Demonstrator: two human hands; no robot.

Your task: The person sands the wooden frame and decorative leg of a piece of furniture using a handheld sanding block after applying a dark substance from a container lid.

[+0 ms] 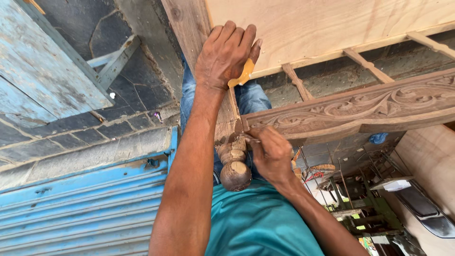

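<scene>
Head view: a person in a teal shirt [258,223] works on an unfinished wooden furniture frame. The left hand [225,54] lies over an upright wooden post [189,28], its fingers [234,35] curled closed around the post and a yellow strip, perhaps folded sandpaper [242,76], which pokes out just under the palm; the grip appears to steady the frame while keeping the strip ready. The right hand [272,154] sits lower, fingers pinched shut on a thin, dark tool [253,139] whose kind cannot be told, its tip set where the carved rail [360,106] meets the post. Scrollwork runs along the rail, away to the right of those fingers. Just left of the right hand stands a turned wooden finial [234,168], ringed and ending in a round knob, close enough that the hand seems braced beside it for fine work at the joint. Above both hands spreads a pale plywood panel [332,23], with slim spindles [296,80] between it and the rail. Left of the arms are a blue corrugated shutter [80,208] and stone paving [76,132]. A white, box-like item [397,185] lies among green metal frames [365,208] at lower right; any label is too small to make out.
</scene>
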